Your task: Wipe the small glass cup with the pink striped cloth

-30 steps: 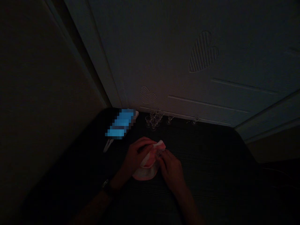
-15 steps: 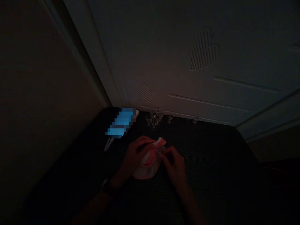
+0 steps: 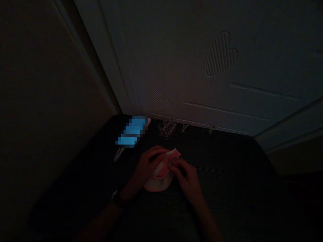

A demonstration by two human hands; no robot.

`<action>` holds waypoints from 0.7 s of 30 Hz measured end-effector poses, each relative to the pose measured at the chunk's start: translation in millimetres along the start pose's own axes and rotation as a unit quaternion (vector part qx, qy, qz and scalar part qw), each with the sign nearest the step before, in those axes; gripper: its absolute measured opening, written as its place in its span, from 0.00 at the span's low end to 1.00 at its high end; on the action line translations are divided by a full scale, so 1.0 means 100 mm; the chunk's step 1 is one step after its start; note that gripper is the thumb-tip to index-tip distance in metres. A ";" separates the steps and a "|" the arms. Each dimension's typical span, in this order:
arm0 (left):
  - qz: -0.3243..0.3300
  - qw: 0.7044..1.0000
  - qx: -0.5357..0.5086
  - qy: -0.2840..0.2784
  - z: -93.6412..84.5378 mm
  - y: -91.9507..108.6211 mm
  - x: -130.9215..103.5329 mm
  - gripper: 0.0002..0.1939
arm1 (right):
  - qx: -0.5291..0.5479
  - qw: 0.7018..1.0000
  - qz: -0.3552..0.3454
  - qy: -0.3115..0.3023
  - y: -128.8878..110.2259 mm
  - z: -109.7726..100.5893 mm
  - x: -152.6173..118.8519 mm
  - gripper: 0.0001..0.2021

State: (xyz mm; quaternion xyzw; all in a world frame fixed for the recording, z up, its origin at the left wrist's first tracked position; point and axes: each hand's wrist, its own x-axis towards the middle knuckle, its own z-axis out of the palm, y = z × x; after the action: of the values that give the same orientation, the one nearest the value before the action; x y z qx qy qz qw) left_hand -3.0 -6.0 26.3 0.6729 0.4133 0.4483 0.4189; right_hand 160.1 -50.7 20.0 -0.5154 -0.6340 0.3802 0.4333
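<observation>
In dim light, my left hand point(image 3: 148, 163) is closed on a pink and white cloth point(image 3: 158, 185), whose lower part hangs down in a rounded shape. A folded end of it sticks up between my hands. My right hand point(image 3: 186, 174) pinches a small clear glass point(image 3: 171, 162) against the cloth. Darkness and my fingers hide much of the glass's outline. Beyond my hands, several small stemmed glasses point(image 3: 167, 127) stand grouped on the dark table point(image 3: 227, 174). Another small glass point(image 3: 184, 127) stands just right of the group.
A lit, blurred screen point(image 3: 133, 131) leans on a white stand point(image 3: 118, 154) at the back left. One more small glass point(image 3: 211, 129) is farther right along the back edge. Behind the table rises a pale panel point(image 3: 189, 67) with raised hearts; a wall point(image 3: 50, 101) closes the left side.
My right hand has brought the small glass further over the cloth, and the cloth's folds have shifted. The view has turned slightly and darkened.
</observation>
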 end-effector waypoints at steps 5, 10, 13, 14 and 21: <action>0.006 1.000 -0.006 -0.003 0.00 0.01 0.00 0.08 | 0.022 1.000 0.010 0.016 0.00 -0.02 0.00 0.07; 0.012 1.000 -0.018 -0.018 0.00 0.01 -0.02 0.09 | 0.056 0.998 0.018 0.029 0.05 -0.03 0.01 0.11; 0.027 0.999 -0.026 -0.036 0.00 -0.01 -0.02 0.12 | 0.098 0.995 0.031 0.010 0.07 -0.03 0.02 0.13; 0.032 0.998 -0.028 -0.038 0.00 -0.02 -0.03 0.13 | 0.112 0.993 0.031 -0.003 0.07 -0.03 0.02 0.13; 0.021 0.999 -0.018 -0.046 0.02 -0.02 -0.02 0.16 | 0.167 0.984 0.047 -0.030 0.08 0.00 0.02 0.15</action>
State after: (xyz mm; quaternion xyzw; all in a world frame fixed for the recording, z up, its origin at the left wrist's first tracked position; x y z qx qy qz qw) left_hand -1.7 -7.9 23.1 0.6939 0.3710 0.4328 0.4400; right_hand 162.5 -47.6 12.7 -0.4535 -0.5492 0.5165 0.4754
